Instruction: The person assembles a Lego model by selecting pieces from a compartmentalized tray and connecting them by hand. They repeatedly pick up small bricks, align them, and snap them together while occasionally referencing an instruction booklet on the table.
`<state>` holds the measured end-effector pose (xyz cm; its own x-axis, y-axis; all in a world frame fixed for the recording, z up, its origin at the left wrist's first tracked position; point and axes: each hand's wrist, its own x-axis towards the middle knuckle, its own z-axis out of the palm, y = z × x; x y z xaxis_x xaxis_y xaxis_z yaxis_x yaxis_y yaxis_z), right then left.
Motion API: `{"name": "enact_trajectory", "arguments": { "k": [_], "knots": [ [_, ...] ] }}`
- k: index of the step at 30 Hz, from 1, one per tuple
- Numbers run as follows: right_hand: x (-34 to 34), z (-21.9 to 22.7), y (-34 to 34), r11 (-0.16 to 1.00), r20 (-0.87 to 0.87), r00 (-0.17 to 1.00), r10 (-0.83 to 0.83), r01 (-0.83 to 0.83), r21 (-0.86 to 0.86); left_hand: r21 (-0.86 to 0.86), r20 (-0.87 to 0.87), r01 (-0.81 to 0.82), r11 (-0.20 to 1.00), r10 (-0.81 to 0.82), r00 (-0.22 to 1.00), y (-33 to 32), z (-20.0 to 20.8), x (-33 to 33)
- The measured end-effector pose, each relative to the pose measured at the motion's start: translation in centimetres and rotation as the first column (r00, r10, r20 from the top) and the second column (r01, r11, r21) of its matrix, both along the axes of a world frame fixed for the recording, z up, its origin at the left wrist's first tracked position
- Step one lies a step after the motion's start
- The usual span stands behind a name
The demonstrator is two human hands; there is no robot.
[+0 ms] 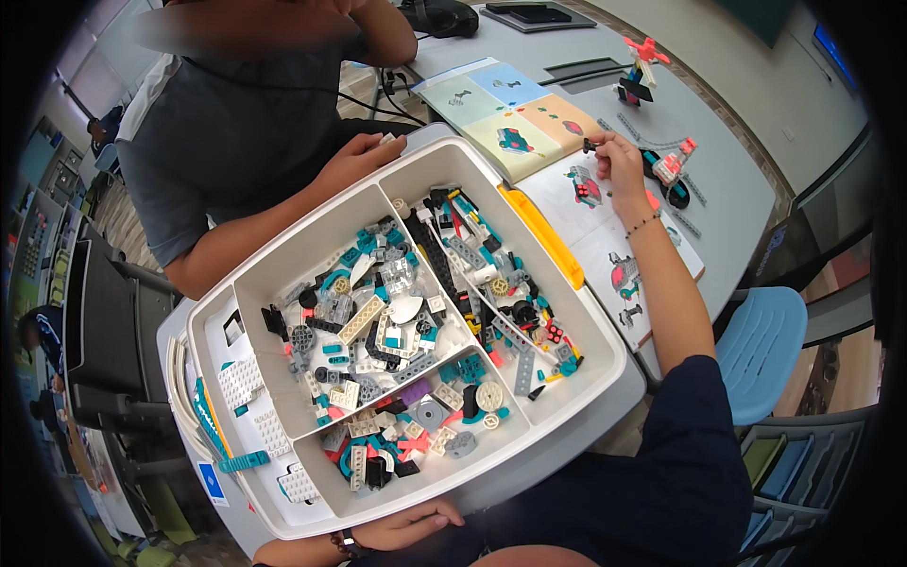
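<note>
Left hand [408,523] flat and empty-fingered at the near rim of the white parts tray [605,364], touching it. Right hand [619,161] stretched far right, fingertips pinched on a small black peg [590,146], above the open instruction booklet [605,236] on the desk [727,180]. Beyond the tray, another person's hand [364,151] on its far edge.

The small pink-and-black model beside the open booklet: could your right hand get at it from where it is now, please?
Probably yes. The right hand rests on the open booklet, pinching a small dark piece, and the pink-and-black model lies just beside it on the table, with nothing in between.
</note>
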<state>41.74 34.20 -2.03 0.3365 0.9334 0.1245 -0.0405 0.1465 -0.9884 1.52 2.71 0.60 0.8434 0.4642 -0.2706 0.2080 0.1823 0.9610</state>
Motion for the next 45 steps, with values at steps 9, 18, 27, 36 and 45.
{"name": "enact_trajectory", "arguments": {
  "k": [9, 18, 27, 36, 45],
  "knots": [
    [-0.2, 0.5, 0.0, 1.000, 0.101, 0.995, 0.020, -0.022, 0.021, -0.450, -0.100, -0.032, 0.893, -0.014, 0.995, -0.4, 0.0, -0.5],
    [-4.6, 4.9, 7.7, 0.954, 0.587, 0.753, 0.296, -0.198, -0.227, -0.080, 0.048, 0.016, 0.997, -0.012, 0.999, 0.1, -0.4, -0.3],
    [-6.3, 3.4, 14.1, 0.822, 0.727, 0.460, 0.509, -0.008, -0.570, 0.024, 0.071, 0.001, 1.000, -0.003, 0.997, 0.2, -0.5, -0.3],
    [-5.9, 0.0, 17.1, 0.905, 0.886, 0.224, 0.406, 0.034, -0.423, 0.003, 0.054, 0.021, 1.000, -0.021, 0.998, 0.9, -0.2, -0.2],
    [-6.6, 1.2, 15.0, 0.908, 0.901, 0.192, 0.390, 0.085, -0.411, 0.016, 0.015, 0.030, 0.999, -0.030, 0.999, 0.5, -0.1, -0.2]
  ]
}}
